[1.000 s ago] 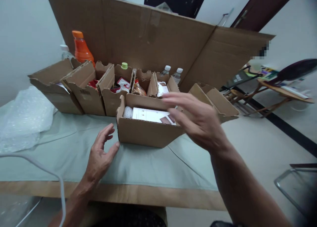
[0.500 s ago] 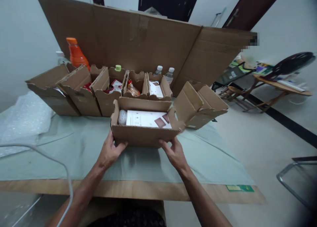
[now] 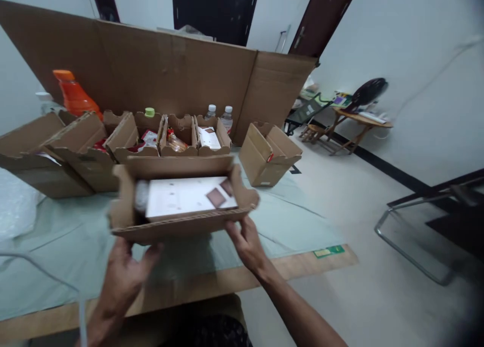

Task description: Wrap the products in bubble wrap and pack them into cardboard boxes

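Observation:
An open cardboard box [image 3: 170,226] is lifted off the table toward me, held from below by both hands. My left hand [image 3: 123,274] grips its lower left corner; my right hand [image 3: 247,243] grips its lower right edge. Inside lies a flat white packet [image 3: 189,195] with brown squares and a pale round item at the left end. The box is blurred by motion.
A row of open cardboard boxes [image 3: 113,145] with packets and bottles stands behind, an orange bottle [image 3: 73,95] at the left. A tall cardboard sheet [image 3: 170,69] backs them. A separate small box [image 3: 266,153] sits right. Green cloth [image 3: 264,221] covers the table. Bubble wrap lies left.
Both hands closed on the near box and lifted it off the table toward me. The view has swung to the right.

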Available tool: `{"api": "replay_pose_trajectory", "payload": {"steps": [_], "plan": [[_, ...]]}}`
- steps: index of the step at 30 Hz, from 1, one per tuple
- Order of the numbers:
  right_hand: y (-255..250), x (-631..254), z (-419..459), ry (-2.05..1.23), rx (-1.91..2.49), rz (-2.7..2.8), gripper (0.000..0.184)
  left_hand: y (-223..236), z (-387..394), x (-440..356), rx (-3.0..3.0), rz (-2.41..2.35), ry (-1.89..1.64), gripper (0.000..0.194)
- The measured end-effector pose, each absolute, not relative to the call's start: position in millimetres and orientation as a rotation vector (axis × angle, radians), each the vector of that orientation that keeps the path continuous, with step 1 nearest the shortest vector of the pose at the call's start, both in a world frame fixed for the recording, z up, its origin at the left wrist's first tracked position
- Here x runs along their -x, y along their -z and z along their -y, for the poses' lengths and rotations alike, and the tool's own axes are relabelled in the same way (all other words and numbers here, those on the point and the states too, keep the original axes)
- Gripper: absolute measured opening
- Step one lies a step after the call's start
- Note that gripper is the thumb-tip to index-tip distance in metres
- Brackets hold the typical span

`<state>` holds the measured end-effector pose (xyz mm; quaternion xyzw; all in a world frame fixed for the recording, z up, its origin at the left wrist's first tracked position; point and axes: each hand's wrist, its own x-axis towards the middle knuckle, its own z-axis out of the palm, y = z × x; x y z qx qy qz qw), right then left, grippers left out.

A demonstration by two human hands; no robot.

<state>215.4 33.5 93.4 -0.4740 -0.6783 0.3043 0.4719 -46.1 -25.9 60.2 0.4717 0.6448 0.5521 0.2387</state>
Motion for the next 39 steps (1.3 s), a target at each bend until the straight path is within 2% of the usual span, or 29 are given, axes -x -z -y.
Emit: {"api": "replay_pose_trajectory", "payload": {"steps": [5,10,12,18,22,27,31,39], "plan": [[-66.2,-273.3,1.2,-0.636,1.296,1.524,0.044,-53.0,51.6,-16.1,-1.286,-1.662,-1.279,0.063],[-61.7,-275.9,-61.4,-0.699,1.108,1.457,0.062,-54.4,64.5,-40.4,-1.359,-1.606,-1.304,0.082],[-61.7,-278.2,-86.8,-0.699,1.073,1.430,0.065,-52.8,68.1,-51.0,-1.425,-1.602,-1.261,0.083],[-50.3,-292.0,-87.5,-0.658,1.040,1.402,0.052,-36.0,86.2,-74.1,-1.610,-1.592,-1.237,0.082],[-45.1,-303.6,-101.3,-0.567,1.064,1.332,0.053,-36.7,68.4,-91.2,-1.624,-1.472,-1.193,0.092],[-54.6,-319.2,-146.0,-0.534,1.134,1.351,0.070,-40.5,39.3,-120.8,-1.687,-1.339,-1.172,0.101],[-61.0,-315.6,-160.4,-0.552,1.176,1.416,0.081,-38.5,35.3,-135.9,-1.663,-1.266,-1.187,0.103],[-70.1,-300.9,-170.5,-0.524,1.101,1.415,0.084,-37.4,33.6,-155.6,-1.653,-1.253,-1.142,0.101]]}}
